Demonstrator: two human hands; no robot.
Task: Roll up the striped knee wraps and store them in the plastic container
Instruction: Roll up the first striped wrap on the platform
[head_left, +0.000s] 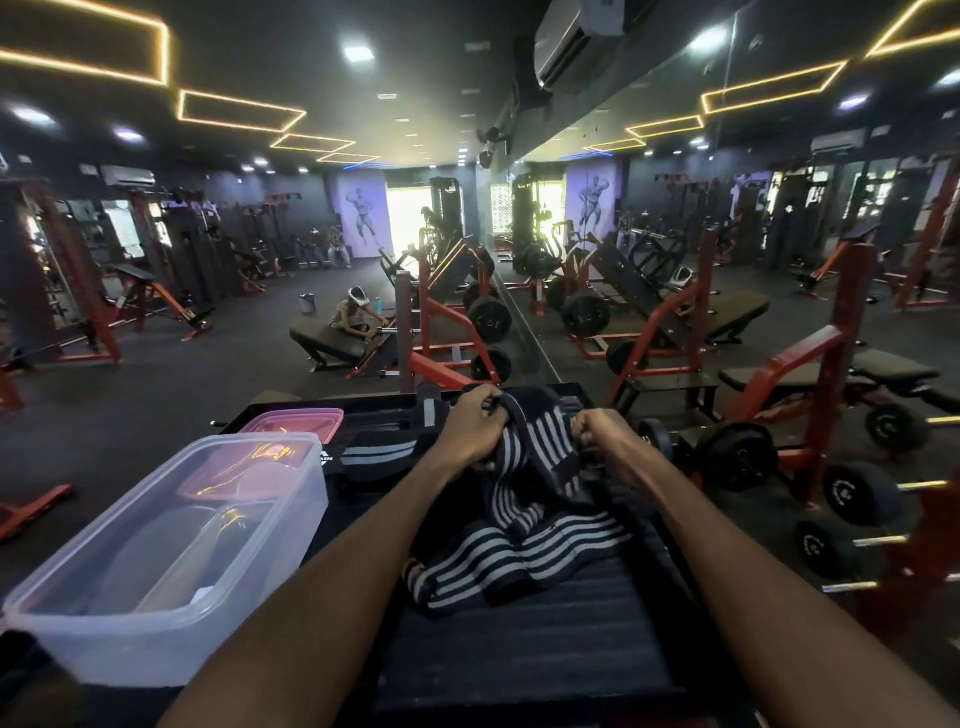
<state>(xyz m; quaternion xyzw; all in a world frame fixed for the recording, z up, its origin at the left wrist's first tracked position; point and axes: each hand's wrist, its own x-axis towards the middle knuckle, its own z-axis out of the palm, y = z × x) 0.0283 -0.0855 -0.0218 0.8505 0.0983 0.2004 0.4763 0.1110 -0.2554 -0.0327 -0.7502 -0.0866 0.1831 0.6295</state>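
A black-and-white striped knee wrap (524, 551) lies bunched and unrolled on a dark ribbed bench pad (545, 639). Its upper end is lifted between my two hands. My left hand (475, 423) is closed on that upper end, and my right hand (602, 434) grips the same wrap just to the right. A second striped wrap (374, 457) lies flat further back on the left. The clear plastic container (83, 618) stands open at the near left, and nothing striped shows inside it.
A pink lid (293, 421) lies behind the container. To the right are dumbbells (852, 493) on a rack and red benches in front of a wall mirror. A person crouches by a bench (353, 317) in the middle distance. Gym machines line the far left.
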